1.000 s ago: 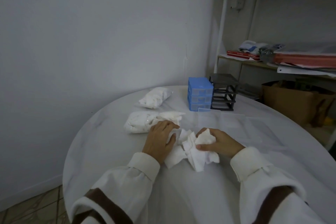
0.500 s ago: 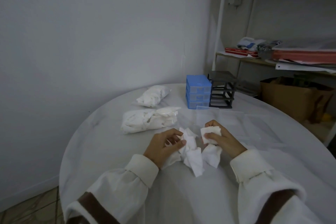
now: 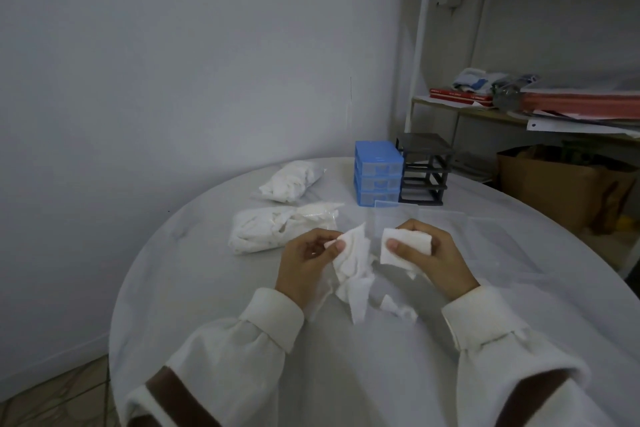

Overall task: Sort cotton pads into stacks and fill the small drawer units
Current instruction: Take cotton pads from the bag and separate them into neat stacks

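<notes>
My right hand (image 3: 429, 255) pinches a small square stack of white cotton pads (image 3: 401, 248) between thumb and fingers, held just above the table. My left hand (image 3: 304, 262) grips a loose clump of cotton pads (image 3: 353, 263) that hangs down to the cloth. A few stray pads (image 3: 398, 308) lie below my right hand. A blue drawer unit (image 3: 377, 177) and a black drawer frame (image 3: 424, 168) stand at the far side. Clear plastic drawers (image 3: 408, 217) lie in front of them, hard to make out.
Two clear bags of cotton pads lie left of my hands, one near (image 3: 277, 227), one farther (image 3: 292, 180). The round table (image 3: 207, 288) has a white cloth. A shelf (image 3: 519, 111) with papers and a cardboard box (image 3: 554, 184) stand at the right.
Both hands have lifted off the pile and drawn apart. My right hand has pulled a squared stack clear of the clump that my left hand keeps hold of.
</notes>
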`<state>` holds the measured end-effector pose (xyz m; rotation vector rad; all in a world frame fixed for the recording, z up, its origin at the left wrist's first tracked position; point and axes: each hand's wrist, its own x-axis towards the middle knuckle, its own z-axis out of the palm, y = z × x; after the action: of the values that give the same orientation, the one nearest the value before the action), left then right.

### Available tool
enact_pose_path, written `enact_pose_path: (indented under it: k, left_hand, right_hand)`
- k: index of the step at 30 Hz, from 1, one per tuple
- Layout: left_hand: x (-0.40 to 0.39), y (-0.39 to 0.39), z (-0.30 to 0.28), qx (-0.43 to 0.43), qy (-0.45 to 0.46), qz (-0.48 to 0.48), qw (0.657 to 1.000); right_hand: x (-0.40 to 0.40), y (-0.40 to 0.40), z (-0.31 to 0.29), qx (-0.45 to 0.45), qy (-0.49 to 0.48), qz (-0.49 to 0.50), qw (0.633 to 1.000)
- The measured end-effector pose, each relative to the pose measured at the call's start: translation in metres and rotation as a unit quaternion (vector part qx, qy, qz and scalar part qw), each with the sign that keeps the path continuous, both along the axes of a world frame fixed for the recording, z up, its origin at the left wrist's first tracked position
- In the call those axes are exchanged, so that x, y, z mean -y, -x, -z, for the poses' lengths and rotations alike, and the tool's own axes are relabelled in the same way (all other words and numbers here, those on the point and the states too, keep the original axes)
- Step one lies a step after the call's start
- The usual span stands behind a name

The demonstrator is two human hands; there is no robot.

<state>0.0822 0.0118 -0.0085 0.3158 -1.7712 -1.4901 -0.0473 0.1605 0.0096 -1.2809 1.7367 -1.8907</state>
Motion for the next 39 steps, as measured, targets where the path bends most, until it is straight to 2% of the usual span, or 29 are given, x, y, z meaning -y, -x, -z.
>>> enact_pose_path:
  k: [7, 12, 17, 24, 31, 39]
  left_hand:
    - [-0.013, 0.008, 0.001, -0.007, -0.035, 0.062, 0.997]
    - [-0.011, 0.007, 0.004, -0.007, -0.08, 0.116, 0.99]
    - [-0.009, 0.006, 0.003, -0.014, -0.16, 0.081, 0.984]
    - [-0.005, 0.005, 0.003, -0.02, -0.252, 0.053, 0.966]
    - [-0.005, 0.006, 0.005, -0.024, -0.202, -0.009, 0.979]
    - [0.0, 0.006, 0.014, -0.06, -0.147, -0.075, 0.984]
  right_hand:
    - [0.005, 0.003, 0.013, -0.092, -0.053, 0.006, 0.994]
    - [0.004, 0.003, 0.013, -0.073, -0.07, 0.02, 0.995]
    - [0.002, 0.004, 0.008, -0.049, -0.033, 0.04, 0.997]
    - [-0.002, -0.003, 0.0, 0.011, -0.039, -0.029, 0.999]
    - [0.0, -0.002, -0.003, 0.09, -0.036, -0.042, 0.994]
    - [0.001, 0.001, 0.0, 0.013, 0.022, 0.011, 1.0]
